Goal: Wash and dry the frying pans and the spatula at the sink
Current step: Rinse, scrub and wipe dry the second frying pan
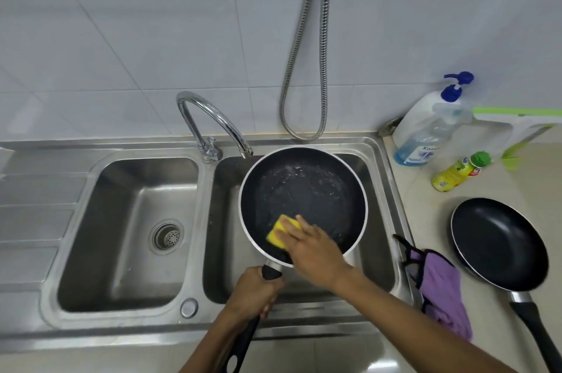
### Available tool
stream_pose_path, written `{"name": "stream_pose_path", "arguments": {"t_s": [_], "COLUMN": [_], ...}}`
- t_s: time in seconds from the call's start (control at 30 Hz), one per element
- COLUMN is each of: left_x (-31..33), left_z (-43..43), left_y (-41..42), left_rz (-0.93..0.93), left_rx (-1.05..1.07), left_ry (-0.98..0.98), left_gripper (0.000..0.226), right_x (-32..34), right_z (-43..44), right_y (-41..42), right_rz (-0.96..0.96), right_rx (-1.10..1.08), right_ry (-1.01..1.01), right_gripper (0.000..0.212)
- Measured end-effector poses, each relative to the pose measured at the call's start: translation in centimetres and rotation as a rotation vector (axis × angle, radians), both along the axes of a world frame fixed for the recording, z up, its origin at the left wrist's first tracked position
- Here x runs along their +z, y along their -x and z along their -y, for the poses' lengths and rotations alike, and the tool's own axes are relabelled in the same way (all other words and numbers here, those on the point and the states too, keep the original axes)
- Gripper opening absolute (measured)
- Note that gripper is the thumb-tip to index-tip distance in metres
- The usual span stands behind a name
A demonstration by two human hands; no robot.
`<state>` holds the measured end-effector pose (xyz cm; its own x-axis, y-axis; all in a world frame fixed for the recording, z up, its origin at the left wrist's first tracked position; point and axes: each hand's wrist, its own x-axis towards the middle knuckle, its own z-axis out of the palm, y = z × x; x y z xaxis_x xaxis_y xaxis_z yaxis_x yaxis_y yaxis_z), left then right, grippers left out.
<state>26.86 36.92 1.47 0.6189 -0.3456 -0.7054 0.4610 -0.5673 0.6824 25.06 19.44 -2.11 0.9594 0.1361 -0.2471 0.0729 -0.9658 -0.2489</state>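
Left hand [254, 292] grips the handle of a frying pan [304, 187] held over the right sink basin [377, 257]; right hand [310, 246] presses a yellow sponge [281, 231] inside it. Second frying pan [498, 243] lies on the tabletop [425, 202].

- The double sink [137, 316], centre and left of the frame, is brushed stainless steel with a dull sheen.
- The tap [213, 117] is polished, mirror-bright chrome.
- The hose [307, 47] at upper centre is ribbed metal.
- The pan [316, 187] at centre has a dark matt coating streaked with pale suds and a bare metal rim.
- The sponge [281, 229] looks like soft yellow foam.
- The second pan [498, 242], lower right, is glossy black.
- The cloth [441, 296] is purple fabric.
- The wall [121, 38] is smooth glazed white tile.
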Motion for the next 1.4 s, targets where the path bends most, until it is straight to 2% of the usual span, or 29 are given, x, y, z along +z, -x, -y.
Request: {"name": "stream_pose_path", "arguments": {"t_s": [0.13,0.3,0.43,0.57,0.63,0.77,0.87,0.97,1.03,1.1,1.2,1.27,1.33,1.4], "left_x": [0.6,0.9,0.6,0.2,-0.1,-0.1,0.2,0.5,0.5,0.4,0.1,-0.2,-0.4,-0.7], "left_z": [-0.3,-1.4,-2.1,-2.1,-1.7,-1.1,-1.1,-1.3,-1.6,-1.8,-2.2,-2.5,-2.6,-2.8], "left_y": [0.5,0.5,-0.2,-0.3,0.0,0.2,-0.1,-0.4,-0.6,-0.8,-0.8,-0.6,-0.4,-0.1], "left_rz": [0.003,0.002,0.023,0.018,0.009,0.013,0.052,0.071,0.064,0.057,0.042,0.036,0.035,0.025], "left_rx": [-0.003,0.051,0.075,0.097,0.095,0.071,0.040,0.042,0.062,0.068,0.076,0.075,0.077,0.081], "left_ry": [-0.015,-0.017,-0.003,0.017,0.008,-0.034,-0.063,-0.046,-0.036,-0.037,-0.032,-0.029,-0.031,-0.034], "left_gripper": [0.028,0.025,0.031,0.038,0.036,0.031,0.031,0.033,0.033,0.033,0.033,0.033,0.034,0.034], "right_x": [1.7,2.1,2.1,2.1,2.3,4.1,5.6,6.1,6.8,7.7,8.8,9.3,8.4,6.4], "right_z": [-2.6,2.7,5.5,2.7,0.0,-4.3,-5.5,-4.7,-3.0,0.3,6.2,8.7,10.3,11.1], "right_y": [-7.0,-12.7,-8.7,-2.9,-2.2,-3.9,-5.2,-5.6,-5.8,-6.2,-6.1,-5.6,-5.4,-5.8], "right_rz": [-0.058,-0.093,-0.072,-0.092,-0.123,-0.222,-0.308,-0.286,-0.234,-0.183,-0.127,-0.080,-0.010,0.110], "right_rx": [-0.075,-0.207,-0.216,-0.200,-0.205,-0.400,-0.484,-0.544,-0.655,-0.787,-0.954,-1.045,-1.126,-1.141], "right_ry": [-0.041,0.078,0.136,0.132,0.001,-0.425,-0.670,-0.801,-1.022,-1.158,-1.183,-1.202,-1.045,-0.826], "right_gripper": [0.061,0.057,0.053,0.051,0.050,0.044,0.051,0.037,0.030,0.031,0.032,0.024,0.024,0.033]}}
